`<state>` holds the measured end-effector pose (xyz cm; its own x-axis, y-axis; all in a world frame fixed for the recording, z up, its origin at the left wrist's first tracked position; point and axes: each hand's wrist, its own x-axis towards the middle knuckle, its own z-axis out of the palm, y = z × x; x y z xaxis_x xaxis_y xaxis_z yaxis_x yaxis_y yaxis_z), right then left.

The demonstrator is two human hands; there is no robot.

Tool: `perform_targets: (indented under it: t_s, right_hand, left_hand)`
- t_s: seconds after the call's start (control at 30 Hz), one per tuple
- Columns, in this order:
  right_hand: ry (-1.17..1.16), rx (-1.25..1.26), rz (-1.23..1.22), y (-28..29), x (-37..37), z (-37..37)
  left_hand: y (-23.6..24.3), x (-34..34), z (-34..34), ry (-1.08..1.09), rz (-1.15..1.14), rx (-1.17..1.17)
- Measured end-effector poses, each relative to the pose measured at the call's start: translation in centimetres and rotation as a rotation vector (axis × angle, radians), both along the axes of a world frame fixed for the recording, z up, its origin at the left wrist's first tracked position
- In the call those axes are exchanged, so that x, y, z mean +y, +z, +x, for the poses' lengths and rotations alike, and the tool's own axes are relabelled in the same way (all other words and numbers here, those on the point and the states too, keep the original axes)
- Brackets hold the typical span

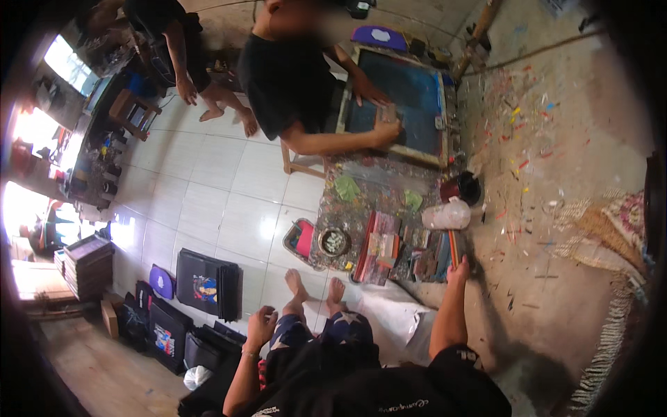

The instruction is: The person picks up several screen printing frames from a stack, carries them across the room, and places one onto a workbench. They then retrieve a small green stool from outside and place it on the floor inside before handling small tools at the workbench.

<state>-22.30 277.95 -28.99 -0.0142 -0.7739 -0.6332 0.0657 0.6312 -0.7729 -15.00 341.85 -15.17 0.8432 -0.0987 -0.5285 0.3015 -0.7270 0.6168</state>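
My right hand is closed round the lower end of a long thin strip with red and yellow edges. It is at the table's near right corner. Just beyond the strip lies a cloudy plastic bottle, and a dark red pot stands behind it. Left of the strip, several flat blades and coloured blocks are lined up on the paint-spattered table. My left hand hangs over my left knee, its fingers loosely bent and apart, with nothing visible in it.
Across the table a co-worker presses a wooden-handled tool on a framed screen. A round tin and green cloths lie on the table. Black bags stand on the floor at left. Another person stands far left.
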Motion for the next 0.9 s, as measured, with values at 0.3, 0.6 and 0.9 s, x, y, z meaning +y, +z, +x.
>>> perform_targets:
  t_s: [0.3,0.6,0.9]
  right_hand:
    - [0.199,0.238,-0.033,12.9,14.4,-4.9]
    - [0.567,-0.246,0.099,18.1,27.2,4.7]
    - [0.405,-0.555,0.163,8.2,24.4,27.8]
  left_hand:
    - [0.6,-9.2,6.5,-0.254,-0.402,-0.002]
    - [-2.7,-2.8,6.5,-0.425,-0.518,0.014]
    - [-5.2,9.7,11.2,-0.176,-0.155,0.028]
